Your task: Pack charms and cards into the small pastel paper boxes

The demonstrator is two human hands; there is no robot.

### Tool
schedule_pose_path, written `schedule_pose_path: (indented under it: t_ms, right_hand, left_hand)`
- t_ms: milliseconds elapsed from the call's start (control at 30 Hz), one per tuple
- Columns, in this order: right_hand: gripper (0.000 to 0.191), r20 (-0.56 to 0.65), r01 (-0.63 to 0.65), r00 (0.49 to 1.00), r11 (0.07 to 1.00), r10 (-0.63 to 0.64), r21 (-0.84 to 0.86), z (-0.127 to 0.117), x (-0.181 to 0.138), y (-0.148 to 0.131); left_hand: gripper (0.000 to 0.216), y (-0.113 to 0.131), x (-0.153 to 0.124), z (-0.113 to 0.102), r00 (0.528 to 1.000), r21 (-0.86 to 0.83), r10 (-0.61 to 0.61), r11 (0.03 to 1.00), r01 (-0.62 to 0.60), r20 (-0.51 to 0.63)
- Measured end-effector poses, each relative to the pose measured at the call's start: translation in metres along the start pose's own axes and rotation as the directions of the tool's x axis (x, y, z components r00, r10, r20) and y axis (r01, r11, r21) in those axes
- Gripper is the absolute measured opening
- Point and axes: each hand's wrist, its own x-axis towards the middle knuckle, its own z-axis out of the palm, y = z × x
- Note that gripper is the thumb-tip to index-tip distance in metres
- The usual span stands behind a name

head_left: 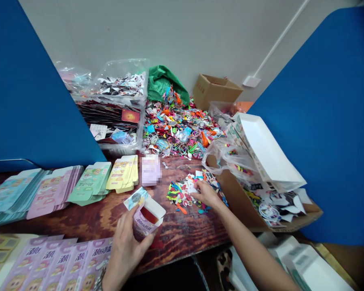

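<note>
My left hand [124,246] is wrapped round a small pink carton [147,220] whose top flap stands open, held just above the wooden table [182,234] near its front edge. My right hand [204,193] reaches forward to a small heap of colourful small toys and stickers [185,194]. Its fingers are curled down into the heap; what they pinch is hidden.
Fanned stacks of flat cartons, blue [12,194], pink [53,190], green [92,182] and yellow [124,173], lie at left. A big pile of coloured trinkets [178,129] and clear bins [115,109] sit behind. A cardboard box [261,202] with bags stands at right. Blue partitions flank both sides.
</note>
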Motion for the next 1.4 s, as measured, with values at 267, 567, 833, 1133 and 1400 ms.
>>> schedule_pose_path:
  t_ms: [267,567,833,1133,1400]
  right_hand:
    - [0.024,-0.044,0.040,0.999,0.978,-0.032,0.203,-0.015,-0.001,-0.020]
    - [0.013,0.083,0.053,0.994,0.985,-0.067,0.167,0.013,0.018,-0.060]
    - [0.016,0.093,0.118,0.986,0.974,-0.138,0.193,-0.011,0.010,-0.065]
    - [0.024,0.186,0.236,0.906,0.817,-0.381,0.527,-0.050,-0.022,-0.125]
    - [0.025,0.027,0.550,0.810,0.774,-0.586,0.314,-0.027,-0.045,-0.163]
  left_hand:
    - [0.067,-0.001,0.000,0.000,1.000,0.012,-0.010,1.000,0.010,0.002]
    - [0.068,0.002,-0.002,-0.001,1.000,-0.005,-0.019,1.000,0.019,0.013]
    - [0.066,0.001,-0.002,0.000,1.000,-0.009,-0.016,1.000,0.016,0.027]
    - [0.066,0.004,0.003,0.010,1.000,0.077,0.031,0.997,-0.030,-0.004]
    - [0.073,0.006,-0.003,0.011,0.999,0.122,0.027,0.992,-0.029,0.021]
